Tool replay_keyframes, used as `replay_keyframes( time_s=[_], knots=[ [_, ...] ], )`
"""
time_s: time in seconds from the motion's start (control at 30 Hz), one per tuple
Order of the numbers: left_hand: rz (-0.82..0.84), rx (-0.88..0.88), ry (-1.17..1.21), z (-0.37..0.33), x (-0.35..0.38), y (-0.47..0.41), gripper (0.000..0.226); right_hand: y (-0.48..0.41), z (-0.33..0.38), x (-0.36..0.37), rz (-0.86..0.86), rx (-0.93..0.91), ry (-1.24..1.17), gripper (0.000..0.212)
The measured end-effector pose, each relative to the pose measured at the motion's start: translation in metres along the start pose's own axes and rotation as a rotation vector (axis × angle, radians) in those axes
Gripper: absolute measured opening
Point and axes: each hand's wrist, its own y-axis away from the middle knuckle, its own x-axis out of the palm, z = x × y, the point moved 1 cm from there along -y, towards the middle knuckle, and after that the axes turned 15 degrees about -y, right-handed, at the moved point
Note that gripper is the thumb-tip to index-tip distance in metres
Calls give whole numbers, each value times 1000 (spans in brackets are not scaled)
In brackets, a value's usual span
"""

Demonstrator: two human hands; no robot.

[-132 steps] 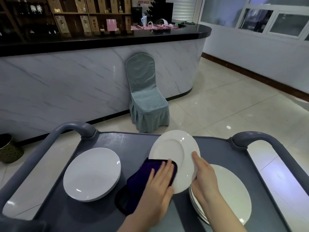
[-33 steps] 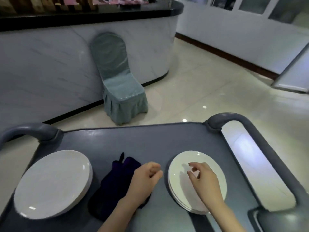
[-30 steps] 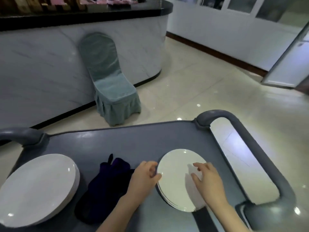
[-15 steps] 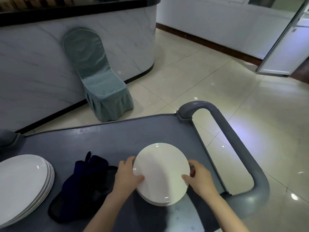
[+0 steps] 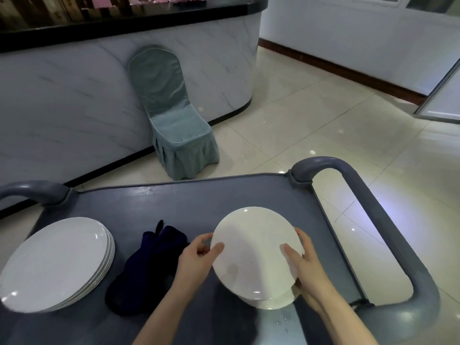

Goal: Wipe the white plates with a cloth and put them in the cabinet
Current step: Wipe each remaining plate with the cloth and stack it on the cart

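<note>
A stack of white plates (image 5: 254, 255) is raised off the grey cart top (image 5: 189, 202) and tilted toward me. My left hand (image 5: 196, 257) grips its left rim, thumb on the top plate. My right hand (image 5: 302, 262) grips the right rim, thumb on top and fingers underneath. A second stack of white plates (image 5: 56, 263) rests at the cart's left end. A dark purple cloth (image 5: 146, 265) lies crumpled on the cart between the two stacks, just left of my left hand and not held.
The cart has grey tube handles at the right (image 5: 388, 227) and at the left (image 5: 32, 192). A chair with a teal cover (image 5: 174, 120) stands against a marble-faced counter (image 5: 74, 95). Shiny tiled floor (image 5: 348, 135) spreads to the right.
I let go of the cloth and put down the plate I was wiping. Both hands closed on the right stack's rims and lifted it, tilting it toward me.
</note>
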Motion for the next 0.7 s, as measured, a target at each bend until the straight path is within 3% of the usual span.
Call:
replay_keyframes(
  time_s=[0.17,0.3,0.4,0.53,0.6,0.7],
  knots=[
    [-33,51,17,16,-40,-2,21,-7,-18,40,-189,-123,24,27],
    [-318,106,-481,45,-73,-17,37,-6,-25,61,-232,-75,1,25],
    [-264,108,-857,68,-84,-31,54,-5,-30,68,-273,-40,-12,20],
    [-197,160,-1085,83,-93,-43,34,-1,-38,73,-284,-23,21,18],
    [-228,191,-999,82,-97,-46,21,2,-41,77,-280,-20,54,23],
    [-255,80,-493,66,-111,-44,12,3,-44,81,-265,12,79,25]
  ],
)
